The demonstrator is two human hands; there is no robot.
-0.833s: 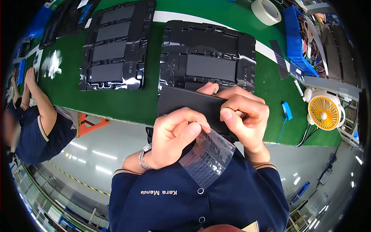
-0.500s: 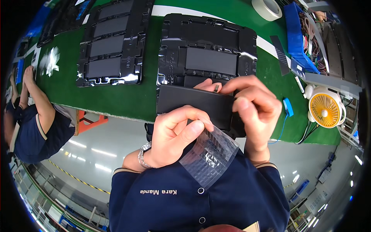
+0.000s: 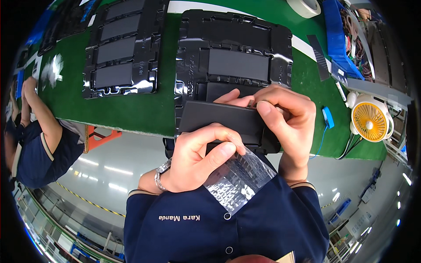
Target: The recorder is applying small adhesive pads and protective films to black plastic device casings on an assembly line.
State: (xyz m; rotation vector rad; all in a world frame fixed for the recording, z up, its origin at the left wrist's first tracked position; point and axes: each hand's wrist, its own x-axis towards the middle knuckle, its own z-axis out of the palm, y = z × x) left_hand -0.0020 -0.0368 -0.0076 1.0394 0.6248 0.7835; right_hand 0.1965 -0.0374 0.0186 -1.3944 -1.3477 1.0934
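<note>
My left hand [image 3: 197, 158] pinches a clear plastic sheet [image 3: 239, 182] marked with rows of small rectangles; it hangs over my shirt front. Just beyond its fingers a flat dark rectangular panel [image 3: 219, 117] is held tilted over the near end of a black moulded tray [image 3: 186, 65]. My right hand [image 3: 285, 114] has thumb and forefinger closed together at the panel's far right edge. What lies between them is hidden. Fingertips show behind the panel's far edge, beside a small grey piece [image 3: 251, 103]; which hand they belong to I cannot tell.
Another black tray [image 3: 147, 79] with grey panels lies to the left on the green table [image 3: 109, 109]. At the right are a tape roll [image 3: 305, 6], a blue bin [image 3: 337, 39] of cables, a marker [image 3: 341, 93] and a yellow-white fan [image 3: 369, 122]. A co-worker [image 3: 44, 140] sits far left.
The dark panel has tilted, its right side lower toward me. My right thumb has moved up and left to the forefinger. The plastic sheet has swung slightly and catches more light.
</note>
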